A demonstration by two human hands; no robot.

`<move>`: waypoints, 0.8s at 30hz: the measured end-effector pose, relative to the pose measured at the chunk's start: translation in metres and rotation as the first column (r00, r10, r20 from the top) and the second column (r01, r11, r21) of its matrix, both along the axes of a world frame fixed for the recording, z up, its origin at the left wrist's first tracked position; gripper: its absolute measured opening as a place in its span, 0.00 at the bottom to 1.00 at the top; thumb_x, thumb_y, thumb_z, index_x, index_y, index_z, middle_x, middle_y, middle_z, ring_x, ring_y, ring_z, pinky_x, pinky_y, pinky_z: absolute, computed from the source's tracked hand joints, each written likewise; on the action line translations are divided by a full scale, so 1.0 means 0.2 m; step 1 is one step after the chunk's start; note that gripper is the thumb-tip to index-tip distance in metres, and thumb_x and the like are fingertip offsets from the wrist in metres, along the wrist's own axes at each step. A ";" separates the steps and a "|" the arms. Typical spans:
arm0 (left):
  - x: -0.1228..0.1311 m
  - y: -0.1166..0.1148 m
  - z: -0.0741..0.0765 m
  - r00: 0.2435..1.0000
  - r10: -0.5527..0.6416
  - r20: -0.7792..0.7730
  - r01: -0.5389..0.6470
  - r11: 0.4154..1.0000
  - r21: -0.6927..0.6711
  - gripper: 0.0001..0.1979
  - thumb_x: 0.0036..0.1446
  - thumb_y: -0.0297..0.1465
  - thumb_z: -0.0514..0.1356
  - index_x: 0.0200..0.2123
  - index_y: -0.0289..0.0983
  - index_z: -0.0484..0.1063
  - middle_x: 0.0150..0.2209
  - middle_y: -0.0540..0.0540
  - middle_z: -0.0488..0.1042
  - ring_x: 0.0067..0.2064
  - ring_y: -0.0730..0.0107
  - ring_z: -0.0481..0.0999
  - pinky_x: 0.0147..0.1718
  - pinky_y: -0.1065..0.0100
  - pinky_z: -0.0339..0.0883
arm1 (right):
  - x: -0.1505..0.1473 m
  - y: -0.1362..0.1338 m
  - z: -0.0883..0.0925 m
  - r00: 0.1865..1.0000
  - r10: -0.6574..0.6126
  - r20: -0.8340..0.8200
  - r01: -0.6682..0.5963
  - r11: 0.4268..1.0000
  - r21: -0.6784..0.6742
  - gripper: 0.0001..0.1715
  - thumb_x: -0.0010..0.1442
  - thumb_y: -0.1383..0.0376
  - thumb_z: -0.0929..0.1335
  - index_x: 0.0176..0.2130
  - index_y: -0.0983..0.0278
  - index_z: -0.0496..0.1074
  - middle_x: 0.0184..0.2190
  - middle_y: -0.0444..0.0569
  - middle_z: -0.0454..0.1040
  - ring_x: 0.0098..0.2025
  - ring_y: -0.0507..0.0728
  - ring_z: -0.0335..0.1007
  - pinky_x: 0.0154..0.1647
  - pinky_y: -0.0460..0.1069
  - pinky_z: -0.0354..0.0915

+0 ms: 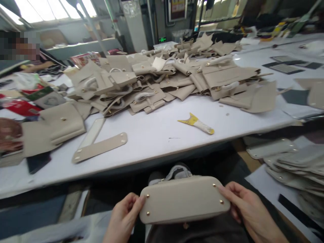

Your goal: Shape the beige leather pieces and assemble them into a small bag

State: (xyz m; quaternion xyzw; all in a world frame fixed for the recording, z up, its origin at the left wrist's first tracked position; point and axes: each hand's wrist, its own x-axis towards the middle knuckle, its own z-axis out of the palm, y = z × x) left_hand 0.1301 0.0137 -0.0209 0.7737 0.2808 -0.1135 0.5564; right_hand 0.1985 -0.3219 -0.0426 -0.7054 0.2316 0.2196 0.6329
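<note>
A beige handbag (181,200) is held over my lap, its oblong base with small gold studs near the ends facing up at me. My left hand (126,216) pinches the left end of the base between thumb and fingers. At the right end, my right hand (246,204) grips the edge, thumb on top near a stud. Behind the base, a wrapped handle (178,171) sticks out, and a small gold clasp shows below the front edge. The rest of the bag is hidden under the base.
The white table (152,145) ahead bears a heap of beige bag pieces (162,84), two oblong base panels (101,146) and a yellow-and-white forked tool (197,124). Stacked base panels (298,165) lie at my right. A person (32,54) sits at the far left.
</note>
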 end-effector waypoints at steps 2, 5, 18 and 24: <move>0.00 0.00 0.01 1.000 0.001 0.018 -0.002 1.000 0.009 0.31 0.49 0.61 0.59 0.23 0.37 0.63 0.20 0.54 0.55 0.24 0.75 0.52 0.21 0.71 0.45 | 0.00 -0.02 -0.03 1.000 -0.001 -0.010 0.001 1.000 -0.001 0.33 0.48 0.39 0.73 0.25 0.63 0.63 0.15 0.38 0.57 0.17 0.46 0.50 0.17 0.43 0.46; -0.01 0.00 0.00 0.999 -0.015 0.041 0.014 1.000 0.028 0.29 0.54 0.58 0.58 0.24 0.37 0.62 0.22 0.54 0.57 0.25 0.74 0.53 0.23 0.71 0.46 | -0.01 -0.03 -0.07 0.999 0.003 -0.035 -0.003 1.000 0.014 0.31 0.49 0.41 0.73 0.25 0.63 0.64 0.16 0.39 0.57 0.17 0.47 0.50 0.17 0.44 0.47; -0.01 0.00 0.01 0.998 -0.047 0.042 0.041 0.991 0.131 0.28 0.56 0.57 0.56 0.24 0.37 0.63 0.23 0.52 0.60 0.27 0.71 0.57 0.25 0.70 0.50 | -0.01 -0.03 -0.07 0.997 -0.012 -0.074 0.016 0.998 0.057 0.33 0.46 0.39 0.74 0.25 0.63 0.65 0.14 0.39 0.58 0.17 0.46 0.48 0.17 0.43 0.47; 0.00 -0.01 0.03 0.995 -0.090 0.035 0.079 0.969 0.233 0.29 0.54 0.59 0.56 0.22 0.38 0.65 0.21 0.52 0.60 0.26 0.70 0.59 0.24 0.70 0.52 | -0.01 -0.01 -0.04 1.000 -0.006 -0.006 0.007 1.000 0.027 0.33 0.48 0.39 0.73 0.25 0.63 0.63 0.13 0.37 0.58 0.15 0.45 0.50 0.16 0.42 0.47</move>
